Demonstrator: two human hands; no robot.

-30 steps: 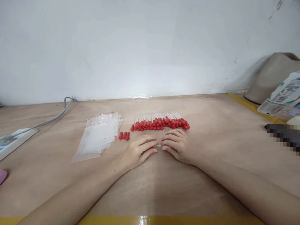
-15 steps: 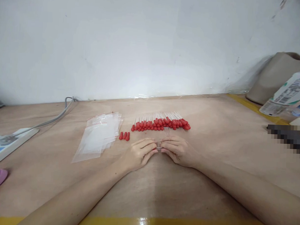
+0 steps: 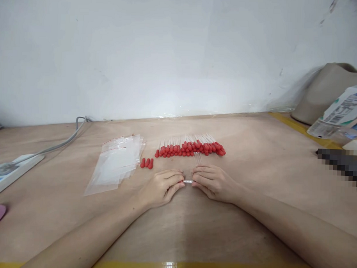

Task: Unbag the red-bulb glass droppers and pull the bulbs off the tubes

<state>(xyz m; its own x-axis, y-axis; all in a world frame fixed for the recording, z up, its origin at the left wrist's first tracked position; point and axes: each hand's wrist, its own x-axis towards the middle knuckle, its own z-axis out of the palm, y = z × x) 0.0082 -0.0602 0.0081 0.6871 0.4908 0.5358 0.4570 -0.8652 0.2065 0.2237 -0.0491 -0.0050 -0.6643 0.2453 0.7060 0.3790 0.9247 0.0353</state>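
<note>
Plastic bags [image 3: 115, 167] lie left of a row of red-ended droppers [image 3: 192, 147], both apart from the left hand [image 3: 165, 184] and right hand [image 3: 213, 181]. 3 loose bulbs [image 3: 147, 163] lie near the bags. The left pinches what is probably a red bulb [image 3: 181, 181], mostly hidden; the right grips a clear tube [image 3: 188, 181] bridging the gap. Joining these seems the step, calling for a straight push.

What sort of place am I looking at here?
Most likely a simple indoor work table against a plain wall. A row of what look like red-bulbed droppers, a pile of clear zip bags and a power strip suggest it.
</note>
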